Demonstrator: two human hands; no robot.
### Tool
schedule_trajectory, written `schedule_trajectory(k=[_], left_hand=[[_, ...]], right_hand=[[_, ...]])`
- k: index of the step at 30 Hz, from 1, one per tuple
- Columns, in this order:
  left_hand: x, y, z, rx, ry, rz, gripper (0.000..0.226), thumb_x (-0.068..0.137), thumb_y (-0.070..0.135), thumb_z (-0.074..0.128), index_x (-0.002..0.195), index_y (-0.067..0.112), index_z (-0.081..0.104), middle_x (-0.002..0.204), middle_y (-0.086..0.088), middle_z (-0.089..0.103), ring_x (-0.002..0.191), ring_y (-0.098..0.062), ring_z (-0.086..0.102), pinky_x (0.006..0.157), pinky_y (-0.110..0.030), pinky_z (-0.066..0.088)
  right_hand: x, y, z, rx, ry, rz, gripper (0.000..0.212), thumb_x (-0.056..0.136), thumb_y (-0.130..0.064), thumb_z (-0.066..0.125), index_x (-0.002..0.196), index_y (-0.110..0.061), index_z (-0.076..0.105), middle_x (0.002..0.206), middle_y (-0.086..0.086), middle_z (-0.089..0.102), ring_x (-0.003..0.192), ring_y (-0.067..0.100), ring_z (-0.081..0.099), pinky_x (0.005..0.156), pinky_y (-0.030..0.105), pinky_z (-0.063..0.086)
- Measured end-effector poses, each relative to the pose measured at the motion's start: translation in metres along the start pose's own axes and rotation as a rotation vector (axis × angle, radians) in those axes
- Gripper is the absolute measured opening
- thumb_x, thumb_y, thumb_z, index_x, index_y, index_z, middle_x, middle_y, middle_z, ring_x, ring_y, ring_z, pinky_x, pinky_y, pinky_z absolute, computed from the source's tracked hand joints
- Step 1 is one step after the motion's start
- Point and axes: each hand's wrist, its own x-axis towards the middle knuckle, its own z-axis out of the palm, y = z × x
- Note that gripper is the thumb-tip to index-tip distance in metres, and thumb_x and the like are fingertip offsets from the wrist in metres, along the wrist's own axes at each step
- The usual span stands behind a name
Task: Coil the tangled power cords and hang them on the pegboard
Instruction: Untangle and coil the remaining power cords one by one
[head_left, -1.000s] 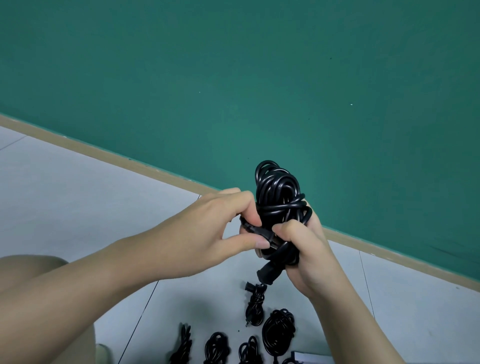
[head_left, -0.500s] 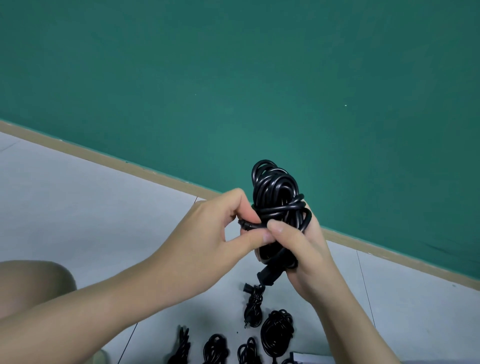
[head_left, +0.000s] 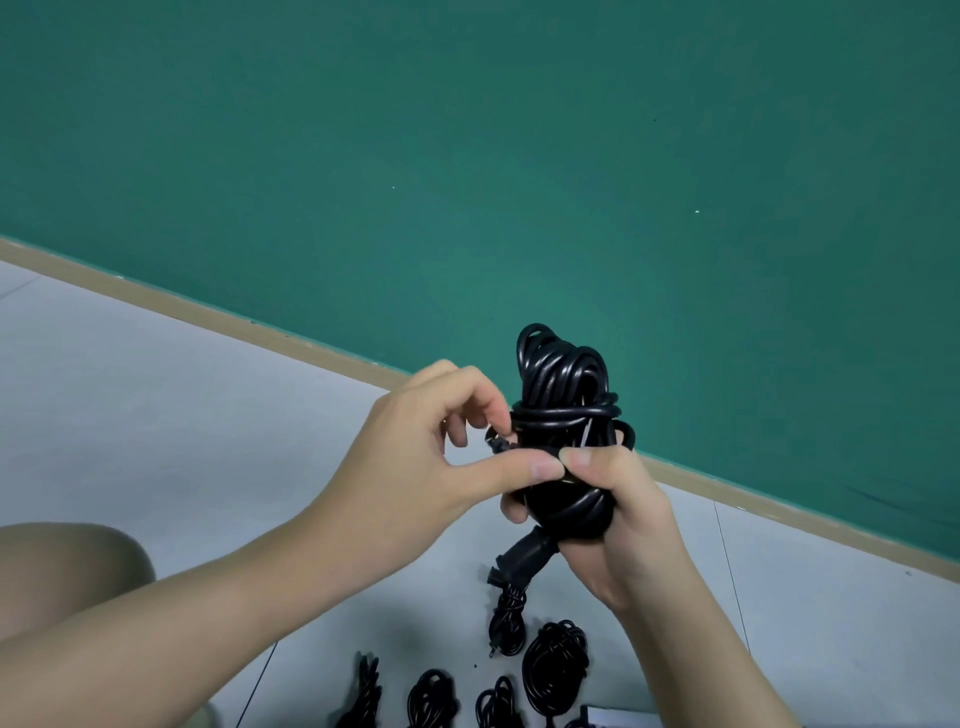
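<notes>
A black power cord, wound into a tight upright bundle (head_left: 563, 384), is held in front of the green wall. My right hand (head_left: 618, 514) grips the lower half of the bundle, thumb pressed across its front. My left hand (head_left: 415, 457) pinches the cord's loose end (head_left: 501, 446) at the bundle's left side, thumb tip touching the right thumb. A plug (head_left: 519, 558) sticks out below my right hand. No pegboard is in view.
Several coiled black cords lie on the pale floor below my hands, among them a larger coil (head_left: 556, 662) and a slim one (head_left: 506, 618). A tan skirting strip (head_left: 208, 312) runs along the green wall (head_left: 467, 156). My knee (head_left: 67, 571) shows at the left.
My left fingers have shifted upward on the bundle's left side and now pinch the loose end closer to the wrap. The bundle stays in my right hand, barely moved.
</notes>
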Motion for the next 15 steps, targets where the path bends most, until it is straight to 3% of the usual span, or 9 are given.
schedule_trajectory(k=[5,9,13,15], left_hand=[[-0.0013,0.0055,0.0076,-0.196,-0.083,-0.025,0.029,0.086,0.041,0.081,0.097,0.024,0.061,0.086,-0.013,0.06,0.067,-0.008,0.062,0.074,-0.045,0.046],[0.0014,0.0061,0.0089,-0.198,-0.125,-0.027,0.018,0.092,0.032,0.074,0.09,0.019,0.062,0.081,-0.026,0.055,0.064,-0.009,0.064,0.068,-0.026,0.046],[0.0003,0.0032,0.0088,-0.221,-0.17,-0.082,0.022,0.092,0.029,0.072,0.079,0.02,0.057,0.074,-0.026,0.051,0.065,-0.034,0.072,0.071,-0.034,0.052],[-0.0036,0.0065,0.0083,-0.234,-0.195,-0.068,0.028,0.095,0.028,0.072,0.078,0.017,0.053,0.073,-0.017,0.059,0.066,-0.031,0.073,0.076,-0.043,0.052]], right_hand=[[0.0041,-0.0064,0.0034,0.168,-0.048,0.008,0.057,0.056,-0.031,0.084,0.099,0.002,0.071,0.094,0.024,0.067,0.074,0.027,0.062,0.054,0.031,0.048],[0.0049,-0.0084,0.0022,0.242,-0.08,0.032,0.047,0.056,-0.03,0.083,0.09,0.0,0.071,0.081,0.018,0.064,0.064,0.024,0.057,0.051,0.031,0.045],[0.0,-0.0071,0.0014,0.195,-0.13,0.036,0.042,0.067,-0.036,0.079,0.092,-0.003,0.072,0.078,0.013,0.066,0.064,0.021,0.059,0.051,0.029,0.045],[-0.0029,-0.0079,0.0039,0.172,-0.145,0.037,0.047,0.074,-0.048,0.079,0.095,-0.006,0.073,0.08,0.011,0.066,0.063,0.019,0.059,0.05,0.028,0.044]])
